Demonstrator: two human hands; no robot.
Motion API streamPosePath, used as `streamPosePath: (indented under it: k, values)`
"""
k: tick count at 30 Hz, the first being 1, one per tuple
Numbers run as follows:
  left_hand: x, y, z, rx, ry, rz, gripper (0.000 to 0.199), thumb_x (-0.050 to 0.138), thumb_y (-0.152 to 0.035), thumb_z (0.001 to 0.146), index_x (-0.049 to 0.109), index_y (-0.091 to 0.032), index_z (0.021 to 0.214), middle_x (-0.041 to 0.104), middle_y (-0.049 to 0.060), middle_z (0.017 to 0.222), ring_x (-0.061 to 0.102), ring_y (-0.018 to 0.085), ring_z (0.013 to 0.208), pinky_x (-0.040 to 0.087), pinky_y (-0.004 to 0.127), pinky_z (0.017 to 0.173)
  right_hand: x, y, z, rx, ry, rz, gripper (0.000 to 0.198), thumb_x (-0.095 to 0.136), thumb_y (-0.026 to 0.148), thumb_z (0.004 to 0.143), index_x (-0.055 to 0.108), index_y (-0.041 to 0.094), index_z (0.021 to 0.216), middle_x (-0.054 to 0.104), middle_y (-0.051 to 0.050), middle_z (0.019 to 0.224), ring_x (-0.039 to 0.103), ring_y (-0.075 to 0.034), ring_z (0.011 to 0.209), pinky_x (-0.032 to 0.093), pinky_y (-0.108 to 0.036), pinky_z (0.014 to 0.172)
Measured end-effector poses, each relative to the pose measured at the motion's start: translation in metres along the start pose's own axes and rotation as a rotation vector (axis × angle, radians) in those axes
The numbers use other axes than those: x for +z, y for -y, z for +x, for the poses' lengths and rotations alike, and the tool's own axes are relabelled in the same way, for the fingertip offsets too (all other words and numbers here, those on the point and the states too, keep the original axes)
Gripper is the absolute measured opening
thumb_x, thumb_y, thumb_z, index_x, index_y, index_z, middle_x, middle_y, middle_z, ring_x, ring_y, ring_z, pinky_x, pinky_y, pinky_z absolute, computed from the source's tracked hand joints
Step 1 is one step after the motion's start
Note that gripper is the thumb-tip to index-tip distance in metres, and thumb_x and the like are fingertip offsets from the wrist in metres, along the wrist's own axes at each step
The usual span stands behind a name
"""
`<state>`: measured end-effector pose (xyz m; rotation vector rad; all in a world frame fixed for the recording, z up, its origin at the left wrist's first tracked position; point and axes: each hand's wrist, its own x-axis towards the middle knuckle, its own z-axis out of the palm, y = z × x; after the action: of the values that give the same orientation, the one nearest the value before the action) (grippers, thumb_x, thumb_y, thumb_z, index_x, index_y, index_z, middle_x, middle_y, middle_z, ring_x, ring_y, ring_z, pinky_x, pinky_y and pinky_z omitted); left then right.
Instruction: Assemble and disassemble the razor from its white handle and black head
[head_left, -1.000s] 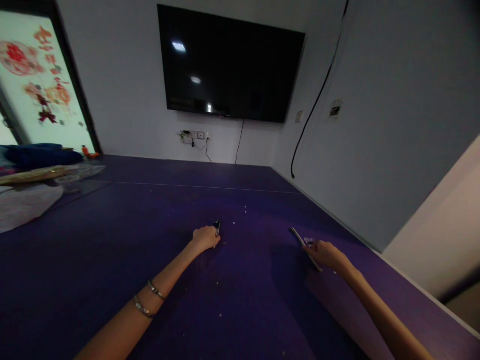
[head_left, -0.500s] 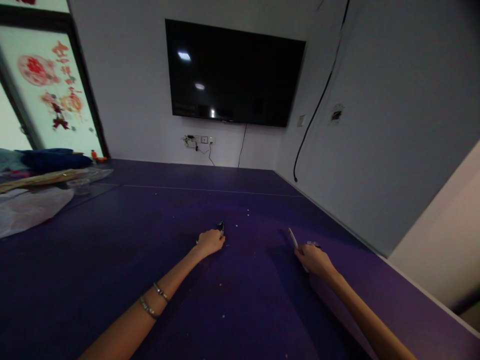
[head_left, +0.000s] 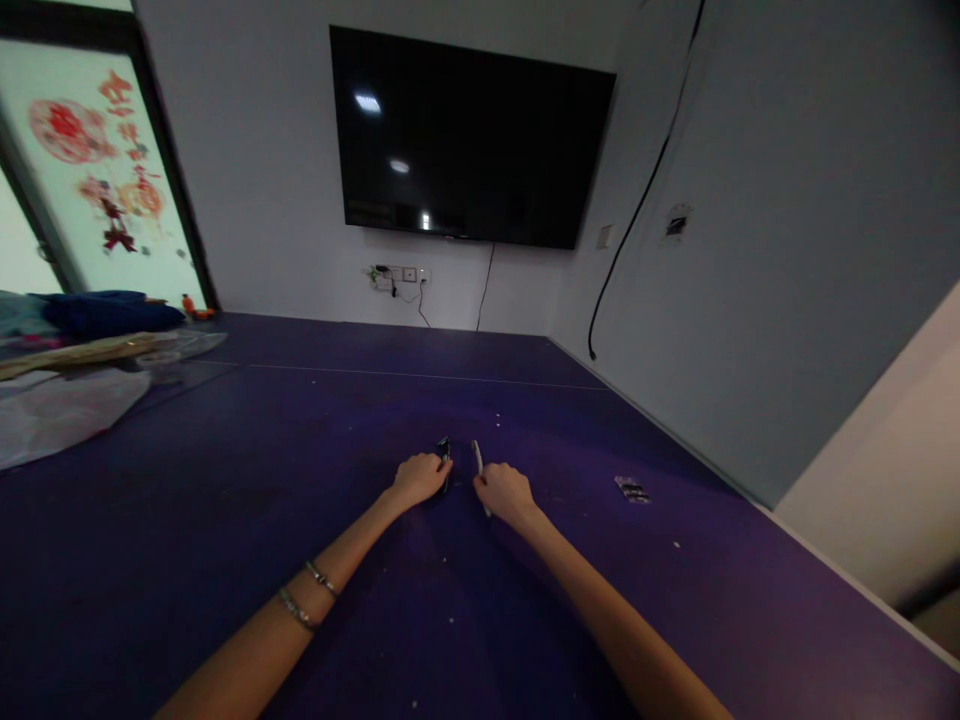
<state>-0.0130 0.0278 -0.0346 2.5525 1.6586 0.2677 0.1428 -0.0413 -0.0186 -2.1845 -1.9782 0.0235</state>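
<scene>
My left hand (head_left: 420, 478) is closed around a small, slim tool with a dark head (head_left: 444, 444); the head points away from me, and its exact kind is too small to make out. Close to its right, my right hand (head_left: 506, 492) grips a slim white stick (head_left: 478, 456), toothbrush-like in shape. The stick's far end sticks out beyond my fingers, tilted slightly left, and its lower end shows below the hand. A narrow gap separates the two held things. Both hands are low over the purple tabletop (head_left: 337, 560).
A small clear packet with dark pieces (head_left: 633, 489) lies on the right. White specks dot the surface. Plastic bags (head_left: 67, 415) and dark blue cloth (head_left: 112, 315) are heaped at the far left. A black cable (head_left: 634, 225) hangs by the right wall; a television (head_left: 472, 140) is mounted ahead.
My right hand has moved left with the white stick, from beside the clear packet to next to my left hand. The packet is now uncovered. My left hand has barely moved.
</scene>
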Motion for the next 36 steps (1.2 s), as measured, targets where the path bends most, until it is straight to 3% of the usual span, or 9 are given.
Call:
streamPosePath:
  k: [8, 17, 21, 25, 31, 36]
  values:
    - [0.0, 0.002, -0.003, -0.006, -0.02, -0.027, 0.041, 0.03, -0.037, 0.089, 0.067, -0.02, 0.089, 0.068, 0.009, 0.092, 0.063, 0.022, 0.088, 0.045, 0.03, 0.073, 0.009, 0.017, 0.014, 0.014, 0.012, 0.05, 0.038, 0.037, 0.031, 0.083, 0.066, 0.01, 0.095, 0.066, -0.02, 0.095, 0.063, -0.031, 0.09, 0.046, -0.039, 0.073]
    - [0.001, 0.002, -0.003, -0.024, -0.03, -0.049, 0.038, 0.032, -0.034, 0.088, 0.067, -0.02, 0.087, 0.068, 0.009, 0.091, 0.062, 0.022, 0.086, 0.044, 0.029, 0.072, 0.009, 0.013, 0.016, 0.017, 0.031, 0.029, 0.042, 0.036, 0.041, 0.085, 0.066, 0.014, 0.097, 0.066, -0.018, 0.097, 0.063, -0.028, 0.09, 0.047, -0.036, 0.073]
    - [0.002, 0.004, -0.002, -0.017, -0.043, -0.063, 0.037, 0.033, -0.034, 0.088, 0.067, -0.02, 0.086, 0.068, 0.009, 0.09, 0.062, 0.021, 0.084, 0.043, 0.029, 0.071, -0.002, -0.003, 0.014, -0.007, 0.026, 0.068, 0.04, 0.039, 0.044, 0.084, 0.067, 0.017, 0.092, 0.068, -0.013, 0.094, 0.064, -0.025, 0.087, 0.046, -0.032, 0.071]
    - [0.001, 0.006, -0.001, -0.018, -0.046, -0.086, 0.037, 0.033, -0.033, 0.087, 0.067, -0.019, 0.083, 0.068, 0.008, 0.088, 0.062, 0.019, 0.081, 0.042, 0.026, 0.068, -0.021, -0.05, 0.014, 0.015, -0.003, 0.15, 0.025, 0.053, 0.028, 0.075, 0.067, 0.02, 0.094, 0.068, -0.007, 0.092, 0.063, -0.021, 0.085, 0.046, -0.029, 0.073]
    - [-0.002, 0.007, 0.0, -0.017, -0.052, -0.119, 0.039, 0.032, -0.035, 0.086, 0.066, -0.019, 0.074, 0.068, 0.007, 0.082, 0.062, 0.019, 0.077, 0.039, 0.025, 0.064, -0.049, -0.161, 0.007, -0.196, -0.017, 0.282, 0.046, 0.051, 0.006, 0.062, 0.062, 0.015, 0.105, 0.061, -0.008, 0.111, 0.059, -0.017, 0.094, 0.045, -0.025, 0.083]
    - [-0.002, 0.009, 0.001, -0.033, -0.061, -0.155, 0.039, 0.033, -0.037, 0.085, 0.064, -0.019, 0.07, 0.068, 0.006, 0.08, 0.062, 0.019, 0.076, 0.036, 0.024, 0.062, -0.06, -0.242, -0.011, -0.133, 0.055, 0.232, 0.054, 0.048, 0.004, 0.058, 0.06, 0.015, 0.109, 0.059, -0.008, 0.117, 0.055, -0.019, 0.104, 0.042, -0.028, 0.089]
